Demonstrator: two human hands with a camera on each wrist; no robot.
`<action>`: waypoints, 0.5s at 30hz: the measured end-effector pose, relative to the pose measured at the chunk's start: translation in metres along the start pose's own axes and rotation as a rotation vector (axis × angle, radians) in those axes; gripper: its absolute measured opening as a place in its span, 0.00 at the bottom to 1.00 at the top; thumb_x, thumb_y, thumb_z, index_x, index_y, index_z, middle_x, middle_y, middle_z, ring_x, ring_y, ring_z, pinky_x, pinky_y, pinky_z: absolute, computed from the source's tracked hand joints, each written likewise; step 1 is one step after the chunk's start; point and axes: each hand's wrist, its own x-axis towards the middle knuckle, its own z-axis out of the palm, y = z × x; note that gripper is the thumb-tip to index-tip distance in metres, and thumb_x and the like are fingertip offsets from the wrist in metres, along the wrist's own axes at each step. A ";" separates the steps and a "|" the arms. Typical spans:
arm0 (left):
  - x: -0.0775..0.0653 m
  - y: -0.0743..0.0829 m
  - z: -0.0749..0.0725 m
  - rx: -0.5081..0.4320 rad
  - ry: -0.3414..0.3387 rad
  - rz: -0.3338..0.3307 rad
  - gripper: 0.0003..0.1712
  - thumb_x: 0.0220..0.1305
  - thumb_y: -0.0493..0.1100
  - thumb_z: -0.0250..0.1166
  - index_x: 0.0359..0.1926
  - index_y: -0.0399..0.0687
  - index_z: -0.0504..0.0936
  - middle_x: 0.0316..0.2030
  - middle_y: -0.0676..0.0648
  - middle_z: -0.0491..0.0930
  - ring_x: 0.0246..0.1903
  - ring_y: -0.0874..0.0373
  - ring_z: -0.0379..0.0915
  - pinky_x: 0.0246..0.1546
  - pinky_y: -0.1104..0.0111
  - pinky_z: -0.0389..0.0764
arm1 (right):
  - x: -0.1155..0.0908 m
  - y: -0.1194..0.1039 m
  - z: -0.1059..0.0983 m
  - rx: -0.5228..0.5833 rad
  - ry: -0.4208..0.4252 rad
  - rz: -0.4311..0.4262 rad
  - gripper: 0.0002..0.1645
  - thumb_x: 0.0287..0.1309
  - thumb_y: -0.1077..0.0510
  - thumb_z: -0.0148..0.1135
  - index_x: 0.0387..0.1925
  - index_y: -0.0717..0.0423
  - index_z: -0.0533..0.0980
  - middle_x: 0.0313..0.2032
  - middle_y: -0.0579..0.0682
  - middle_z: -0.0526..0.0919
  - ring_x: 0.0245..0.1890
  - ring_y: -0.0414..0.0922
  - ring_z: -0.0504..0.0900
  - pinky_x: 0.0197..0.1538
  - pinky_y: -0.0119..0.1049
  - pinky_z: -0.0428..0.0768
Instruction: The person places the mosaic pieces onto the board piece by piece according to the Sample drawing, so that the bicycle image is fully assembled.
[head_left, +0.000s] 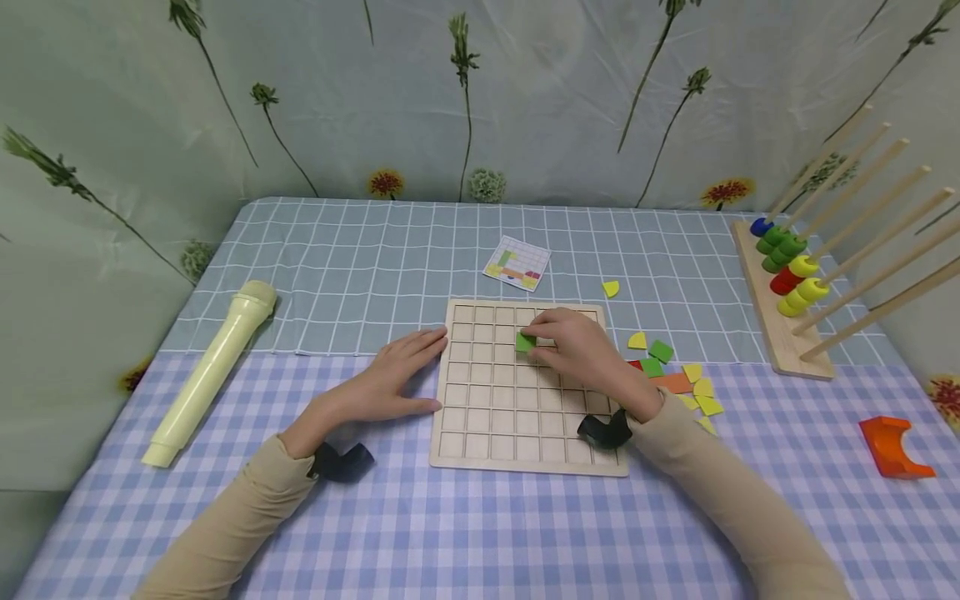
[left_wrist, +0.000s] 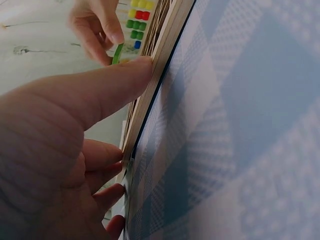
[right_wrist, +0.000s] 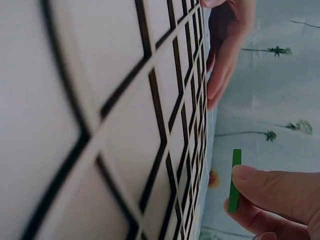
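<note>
A square wooden board (head_left: pixel 480 425) with a grid of recessed cells lies in the middle of the table. My right hand (head_left: pixel 573 346) is over its upper part and pinches a green square tile (head_left: pixel 524 342) between thumb and fingers. In the right wrist view that green tile (right_wrist: pixel 234 180) appears edge-on, apart from the board's surface. My left hand (head_left: pixel 397 375) rests at the board's left edge with fairly straight fingers. In the left wrist view the thumb tip (left_wrist: pixel 142 65) touches the side of the board (left_wrist: pixel 145 107).
Right of the board lie several yellow, green, red and orange tiles, one yellow tile (head_left: pixel 611 288) farther back. A pattern card (head_left: pixel 517 263) sits behind the board. A cream tube (head_left: pixel 213 371) is at left; a bead rack (head_left: pixel 780 333) and orange arch block (head_left: pixel 892 447) are at right.
</note>
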 end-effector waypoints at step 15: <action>0.000 0.000 0.000 0.003 -0.014 -0.016 0.50 0.57 0.53 0.66 0.72 0.40 0.51 0.73 0.42 0.48 0.73 0.44 0.43 0.66 0.43 0.50 | 0.025 -0.015 0.021 0.012 -0.114 -0.056 0.14 0.52 0.61 0.64 0.43 0.57 0.83 0.40 0.51 0.85 0.42 0.45 0.81 0.44 0.40 0.79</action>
